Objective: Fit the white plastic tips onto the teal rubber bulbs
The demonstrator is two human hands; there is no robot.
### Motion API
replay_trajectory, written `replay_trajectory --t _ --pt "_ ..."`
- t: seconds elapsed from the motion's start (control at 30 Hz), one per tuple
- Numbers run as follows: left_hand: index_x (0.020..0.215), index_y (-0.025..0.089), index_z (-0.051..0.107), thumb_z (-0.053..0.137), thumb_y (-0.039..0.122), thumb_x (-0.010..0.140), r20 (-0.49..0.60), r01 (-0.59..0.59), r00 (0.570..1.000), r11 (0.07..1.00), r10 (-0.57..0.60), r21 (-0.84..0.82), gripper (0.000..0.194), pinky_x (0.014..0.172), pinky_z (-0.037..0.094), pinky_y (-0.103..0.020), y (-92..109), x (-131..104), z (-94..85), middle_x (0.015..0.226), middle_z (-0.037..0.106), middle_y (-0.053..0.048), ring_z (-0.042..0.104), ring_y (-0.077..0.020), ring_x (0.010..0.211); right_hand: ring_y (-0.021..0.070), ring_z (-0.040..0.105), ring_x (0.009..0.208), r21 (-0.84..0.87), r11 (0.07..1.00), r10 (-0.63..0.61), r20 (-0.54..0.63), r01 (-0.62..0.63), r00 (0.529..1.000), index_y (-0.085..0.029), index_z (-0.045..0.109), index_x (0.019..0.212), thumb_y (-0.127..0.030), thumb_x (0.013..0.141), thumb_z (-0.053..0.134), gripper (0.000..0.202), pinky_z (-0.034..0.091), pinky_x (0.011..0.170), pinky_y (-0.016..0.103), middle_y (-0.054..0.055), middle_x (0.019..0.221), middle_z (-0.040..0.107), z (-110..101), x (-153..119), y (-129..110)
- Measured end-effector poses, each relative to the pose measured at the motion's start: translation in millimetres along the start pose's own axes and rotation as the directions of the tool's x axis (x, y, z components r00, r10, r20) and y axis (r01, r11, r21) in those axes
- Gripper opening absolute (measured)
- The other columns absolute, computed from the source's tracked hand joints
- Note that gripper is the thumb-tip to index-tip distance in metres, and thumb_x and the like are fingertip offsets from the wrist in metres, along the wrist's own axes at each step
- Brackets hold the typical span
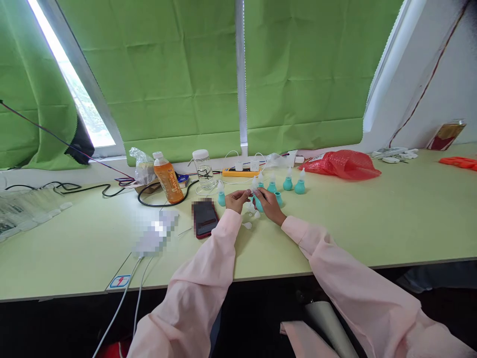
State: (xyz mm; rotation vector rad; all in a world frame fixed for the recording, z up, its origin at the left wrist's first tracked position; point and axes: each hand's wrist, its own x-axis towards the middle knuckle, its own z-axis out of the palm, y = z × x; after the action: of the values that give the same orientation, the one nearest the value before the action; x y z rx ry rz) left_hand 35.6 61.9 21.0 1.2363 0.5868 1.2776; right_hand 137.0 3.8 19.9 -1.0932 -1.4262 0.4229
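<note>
Left to right across the desk (372,214), as I see it from my remote post: a phone (206,221) lies beside the left sleeve (208,248), and a lone bulb (221,198) stands upright just beside the left grip (237,201). That grip is bent inward, fingertips pinched near a clear tip (255,183); whether they hold it, I cannot tell. Loose white parts (247,225) lie below, so I would keep both wrists from sweeping them. The teal bulb (259,205) sits between the two, the right grip (270,204) apparently closed on it. I would steady it there, keep the tip upright and press lightly, sparing its soft-looking wall. Rightward stand an open bulb (278,199) and tipped bulbs (299,187).
</note>
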Motion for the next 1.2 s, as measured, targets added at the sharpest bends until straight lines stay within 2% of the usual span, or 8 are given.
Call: replay_trajectory --t 0.17,0.27,0.4,0.6,0.8,0.93,1.1,1.2 --pt "0.070 0.011 0.066 0.068 0.037 0.049 -0.032 -0.059 0.998 0.996 0.061 0.061 0.033 0.054 0.046 -0.028 1.2 -2.9 3.2 0.058 0.064 -0.004 0.058 -0.0140 0.055 0.0121 0.046 0.038 0.152 0.985 0.075 0.017 -0.077 0.997 -0.019 0.046 0.070 -0.050 0.079 0.032 0.035 0.038 0.039 0.026 -0.002 0.050 0.046 3.8 4.2 1.7" --pt "0.064 0.011 0.067 0.069 0.031 0.049 -0.037 -0.096 0.994 0.986 0.102 0.139 0.024 0.055 0.046 -0.028 3.9 -8.6 6.0 0.058 0.064 -0.005 0.057 -0.0153 0.056 0.0117 0.045 0.038 0.191 0.978 0.084 0.015 -0.085 0.996 -0.019 0.046 0.070 -0.051 0.077 0.035 0.035 0.038 0.038 0.026 -0.002 0.050 0.046 3.3 4.1 2.1" --pt "0.058 0.014 0.067 0.067 0.025 0.052 -0.067 -0.160 0.982 0.962 0.179 0.222 0.013 0.056 0.045 -0.026 6.6 -15.3 8.5 0.060 0.065 -0.004 0.058 -0.0155 0.061 0.0112 0.046 0.039 0.193 0.979 0.070 0.006 -0.069 0.998 -0.020 0.045 0.067 -0.050 0.077 0.038 0.032 0.038 0.040 0.025 -0.003 0.052 0.047 1.9 3.1 1.6" --pt "0.059 0.013 0.067 0.066 0.024 0.054 -0.087 -0.199 0.969 0.939 0.231 0.282 0.011 0.057 0.046 -0.027 7.6 -17.8 7.6 0.063 0.066 -0.005 0.059 -0.0161 0.062 0.0104 0.046 0.041 0.129 0.991 0.039 -0.006 -0.038 0.999 -0.019 0.047 0.067 -0.047 0.077 0.041 0.030 0.037 0.045 0.025 -0.003 0.052 0.048 0.8 2.9 0.5" --pt "0.060 0.013 0.066 0.063 0.026 0.057 -0.007 -0.193 0.979 0.938 0.203 0.290 0.014 0.052 0.046 -0.026 14.0 -12.5 3.9 0.056 0.063 -0.003 0.054 -0.0114 0.047 0.0114 0.047 0.039 0.112 0.992 0.052 0.053 -0.057 0.997 -0.020 0.046 0.070 -0.050 0.078 0.036 0.033 0.039 0.042 0.026 -0.003 0.053 0.049 -5.6 7.6 4.6" --pt "0.056 0.013 0.064 0.063 0.020 0.055 -0.003 -0.174 0.983 0.939 0.183 0.296 0.007 0.049 0.043 -0.023 16.6 -10.8 3.4 0.050 0.059 0.000 0.051 -0.0090 0.044 0.0117 0.047 0.040 0.079 0.996 0.043 0.101 -0.051 0.994 -0.020 0.045 0.067 -0.050 0.078 0.036 0.034 0.038 0.042 0.025 -0.003 0.051 0.049 -8.6 7.7 4.5" --pt "0.053 0.012 0.058 0.061 0.011 0.058 -0.018 -0.118 0.992 0.950 0.129 0.288 0.006 0.048 0.041 -0.020 16.4 -8.9 4.7 0.047 0.054 0.004 0.049 -0.0072 0.043 0.0111 0.046 0.048 -0.013 1.000 -0.010 0.041 0.011 0.999 -0.019 0.049 0.068 -0.045 0.077 0.042 0.028 0.037 0.054 0.025 -0.003 0.054 0.048 -9.3 3.0 -2.6" --pt "0.057 0.011 0.054 0.058 0.012 0.067 0.011 -0.053 0.999 0.962 0.051 0.266 0.011 0.050 0.043 -0.021 13.3 -5.6 3.6 0.049 0.052 0.005 0.049 -0.0060 0.044 0.0116 0.044 0.054 -0.044 0.999 -0.029 0.006 0.029 1.000 -0.019 0.052 0.070 -0.042 0.074 0.048 0.023 0.035 0.060 0.025 -0.002 0.056 0.048 -9.7 1.5 -4.9"
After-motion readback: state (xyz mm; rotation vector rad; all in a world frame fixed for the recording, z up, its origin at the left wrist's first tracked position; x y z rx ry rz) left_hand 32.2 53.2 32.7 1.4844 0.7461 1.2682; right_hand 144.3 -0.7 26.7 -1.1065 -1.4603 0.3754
